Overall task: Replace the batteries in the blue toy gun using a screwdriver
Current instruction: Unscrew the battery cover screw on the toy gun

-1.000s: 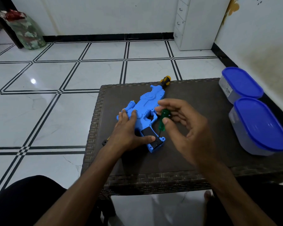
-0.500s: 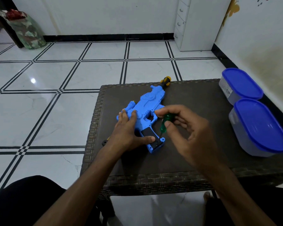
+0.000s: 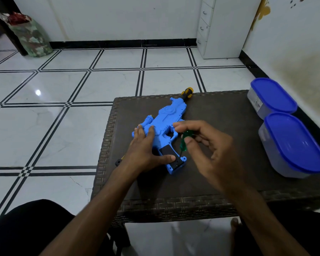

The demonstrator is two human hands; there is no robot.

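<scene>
Left hand [image 3: 144, 154] pressing flat on toy gun [image 3: 166, 126], right hand [image 3: 209, 150] pinching green screwdriver [image 3: 185, 143] at grip, two lidded tubs [image 3: 284, 133] beside, contents indiscernible

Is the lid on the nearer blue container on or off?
On. The blue lid sits flat over the nearer container's rim, covering the whole top.

Left hand [image 3: 144, 150] flat, fingers straight, right hand [image 3: 209, 150] fingers curled, pinching

blue toy gun [image 3: 165, 124] flat, green screwdriver [image 3: 185, 141] upright
</scene>
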